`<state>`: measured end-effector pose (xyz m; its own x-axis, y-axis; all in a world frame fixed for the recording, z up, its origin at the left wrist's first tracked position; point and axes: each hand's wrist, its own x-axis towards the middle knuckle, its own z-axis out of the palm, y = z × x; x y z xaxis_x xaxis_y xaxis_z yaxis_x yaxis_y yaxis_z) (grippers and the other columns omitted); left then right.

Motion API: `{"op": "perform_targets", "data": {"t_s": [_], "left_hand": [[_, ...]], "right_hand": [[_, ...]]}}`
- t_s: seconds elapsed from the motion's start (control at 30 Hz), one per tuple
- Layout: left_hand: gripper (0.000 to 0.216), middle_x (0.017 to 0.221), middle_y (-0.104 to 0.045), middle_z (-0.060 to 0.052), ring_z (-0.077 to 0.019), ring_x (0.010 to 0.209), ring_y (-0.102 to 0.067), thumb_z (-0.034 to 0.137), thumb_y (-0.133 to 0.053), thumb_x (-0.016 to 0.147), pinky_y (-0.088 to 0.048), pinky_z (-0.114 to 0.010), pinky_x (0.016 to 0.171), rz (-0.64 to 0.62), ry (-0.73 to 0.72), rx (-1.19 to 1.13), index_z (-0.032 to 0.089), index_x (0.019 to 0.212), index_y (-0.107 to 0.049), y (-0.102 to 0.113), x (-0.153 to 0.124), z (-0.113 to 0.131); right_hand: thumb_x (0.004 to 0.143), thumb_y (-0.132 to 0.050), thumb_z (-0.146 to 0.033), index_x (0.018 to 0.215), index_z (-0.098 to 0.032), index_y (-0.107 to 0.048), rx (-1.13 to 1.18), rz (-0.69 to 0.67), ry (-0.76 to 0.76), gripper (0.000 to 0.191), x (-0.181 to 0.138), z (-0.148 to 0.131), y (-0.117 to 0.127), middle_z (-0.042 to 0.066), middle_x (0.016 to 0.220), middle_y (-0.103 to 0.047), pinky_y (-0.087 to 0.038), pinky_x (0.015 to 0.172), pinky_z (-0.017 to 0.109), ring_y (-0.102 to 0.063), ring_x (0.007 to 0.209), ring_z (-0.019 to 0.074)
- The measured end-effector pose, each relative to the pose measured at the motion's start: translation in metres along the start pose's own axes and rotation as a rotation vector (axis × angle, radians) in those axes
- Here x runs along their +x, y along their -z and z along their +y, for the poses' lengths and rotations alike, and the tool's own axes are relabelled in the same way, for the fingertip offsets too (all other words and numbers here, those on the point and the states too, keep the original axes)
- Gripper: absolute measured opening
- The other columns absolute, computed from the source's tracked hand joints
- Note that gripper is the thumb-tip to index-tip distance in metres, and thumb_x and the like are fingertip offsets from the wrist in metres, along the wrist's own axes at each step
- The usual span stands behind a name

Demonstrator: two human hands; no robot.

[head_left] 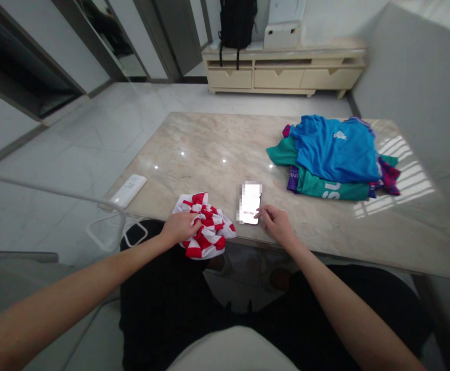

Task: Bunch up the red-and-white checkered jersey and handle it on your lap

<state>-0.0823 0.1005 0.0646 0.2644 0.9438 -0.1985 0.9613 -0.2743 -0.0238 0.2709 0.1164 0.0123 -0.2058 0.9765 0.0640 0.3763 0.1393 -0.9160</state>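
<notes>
in the head view, your left hand [181,227] had its fingers closed on a bunched, red-and-white checkered fabric garment [211,247], which lay partly on the pale, marbled tabletop [209,141] and partly over its near edge, above your left thigh. your right hand [277,222] had loosely bent fingers, closed around nothing, with the fingertips at the lower right of a flat, rectangular phone [251,203] with a bright screen; whether they pressed on it could not be told. the phone lay just beside the garment, to its right. farther right, you had a blue fabric shirt with a white logo [335,149] on top of a teal garment with white lettering [325,186]. near the left edge lay a white, flat rectangular device [129,191].
</notes>
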Motion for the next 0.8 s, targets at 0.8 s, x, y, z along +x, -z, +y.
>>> {"op": "perform_targets", "data": {"t_s": [0.8], "left_hand": [[0.041, 0.083, -0.077, -0.01, -0.0265, 0.08, -0.071, 0.041, -0.041, 0.098, -0.042, -0.033, 0.067, 0.001, 0.0, -0.016, 0.021, 0.084, -0.074, -0.0006, -0.0004, -0.0001]], "right_hand": [[0.098, -0.049, -0.033, 0.12, -0.022, -0.072, 0.018, 0.004, -0.012, 0.033, 0.0023, -0.0007, 0.0007, 0.004, 0.089, -0.076, -0.045, 0.058, 0.027, -0.057, 0.055, 0.0137]]}}
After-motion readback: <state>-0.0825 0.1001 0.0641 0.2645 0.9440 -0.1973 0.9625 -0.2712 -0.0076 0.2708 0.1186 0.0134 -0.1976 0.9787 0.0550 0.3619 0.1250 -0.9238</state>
